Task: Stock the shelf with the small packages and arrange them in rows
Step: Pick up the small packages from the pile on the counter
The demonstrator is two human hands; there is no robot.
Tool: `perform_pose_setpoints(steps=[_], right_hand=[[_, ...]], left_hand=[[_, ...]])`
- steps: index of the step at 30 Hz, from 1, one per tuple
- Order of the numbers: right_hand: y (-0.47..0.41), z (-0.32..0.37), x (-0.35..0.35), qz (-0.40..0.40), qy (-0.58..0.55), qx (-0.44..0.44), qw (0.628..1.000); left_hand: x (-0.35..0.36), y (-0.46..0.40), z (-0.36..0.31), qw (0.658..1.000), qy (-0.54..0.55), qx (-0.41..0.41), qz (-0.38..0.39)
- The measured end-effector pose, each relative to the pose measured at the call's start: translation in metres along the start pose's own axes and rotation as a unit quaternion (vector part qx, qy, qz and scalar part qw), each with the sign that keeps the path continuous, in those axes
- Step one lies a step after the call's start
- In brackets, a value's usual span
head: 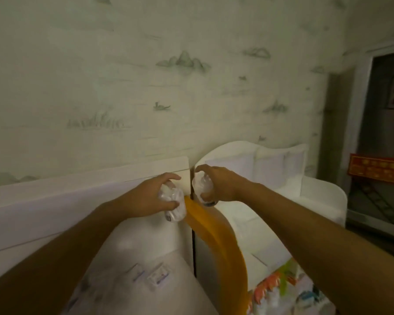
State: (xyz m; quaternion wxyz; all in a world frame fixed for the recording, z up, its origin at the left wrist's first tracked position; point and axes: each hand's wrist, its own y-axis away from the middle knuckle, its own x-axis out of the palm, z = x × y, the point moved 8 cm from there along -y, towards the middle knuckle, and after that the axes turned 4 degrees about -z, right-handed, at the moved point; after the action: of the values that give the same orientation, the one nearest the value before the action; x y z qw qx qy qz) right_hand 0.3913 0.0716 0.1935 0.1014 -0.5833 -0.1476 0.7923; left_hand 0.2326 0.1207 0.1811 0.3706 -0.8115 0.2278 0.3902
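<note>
Head view: pale landscape-papered wall (123, 76) behind a white shelf unit (77, 196). Left hand (150, 194), fingers curled round a clutch of small packages (173, 205); right hand (216, 185) grips another package (203, 187). Both are held level at the shelf's top edge, likely for placing. Open room lies leftward along the top; an orange band (218, 242) crowds below.

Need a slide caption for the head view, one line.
Left hand and right hand each grip a clear packet, raised above the white shelf.
</note>
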Motion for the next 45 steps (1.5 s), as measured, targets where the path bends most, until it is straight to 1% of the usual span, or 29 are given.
perform_pose_setpoints(steps=[4, 6, 10, 15, 19, 22, 25, 30, 35, 39, 43, 45], right_hand=[[0.024, -0.064, -0.012, 0.023, 0.002, 0.005, 1.000], [0.037, -0.098, -0.020, 0.036, -0.005, 0.006, 0.999], [0.064, -0.167, -0.038, 0.037, -0.018, 0.020, 0.999], [0.088, -0.241, -0.037, 0.049, -0.051, 0.035, 0.997], [0.098, -0.283, -0.006, 0.073, -0.079, 0.058, 0.993], [0.097, -0.301, 0.026, 0.107, -0.086, 0.067, 0.988], [0.083, -0.315, 0.049, 0.128, -0.079, 0.067, 0.986], [0.045, -0.325, 0.077, 0.161, -0.056, 0.071, 0.983], [0.008, -0.324, 0.098, 0.182, -0.039, 0.059, 0.981], [-0.010, -0.327, 0.123, 0.191, -0.038, 0.047, 0.980], [-0.016, -0.330, 0.152, 0.226, -0.039, 0.029, 0.973], [-0.021, -0.333, 0.165, 0.236, -0.050, 0.020, 0.970]], left_hand=[[0.043, -0.040, -0.048, 1.000, 0.019, 0.013, 0.000], [0.066, -0.059, -0.068, 1.000, 0.004, 0.014, 0.010], [0.111, -0.097, -0.099, 0.999, -0.032, 0.003, 0.036], [0.187, -0.116, -0.119, 0.984, -0.125, -0.027, 0.120], [0.239, -0.109, -0.115, 0.957, -0.203, -0.018, 0.206], [0.261, -0.108, -0.103, 0.920, -0.302, -0.012, 0.250], [0.278, -0.117, -0.087, 0.895, -0.344, -0.012, 0.283], [0.298, -0.142, -0.056, 0.880, -0.347, -0.034, 0.324], [0.321, -0.163, -0.022, 0.876, -0.334, -0.053, 0.344], [0.341, -0.167, -0.005, 0.857, -0.332, -0.062, 0.388], [0.356, -0.158, 0.004, 0.832, -0.349, -0.076, 0.424], [0.361, -0.156, 0.008, 0.828, -0.350, -0.089, 0.429]])
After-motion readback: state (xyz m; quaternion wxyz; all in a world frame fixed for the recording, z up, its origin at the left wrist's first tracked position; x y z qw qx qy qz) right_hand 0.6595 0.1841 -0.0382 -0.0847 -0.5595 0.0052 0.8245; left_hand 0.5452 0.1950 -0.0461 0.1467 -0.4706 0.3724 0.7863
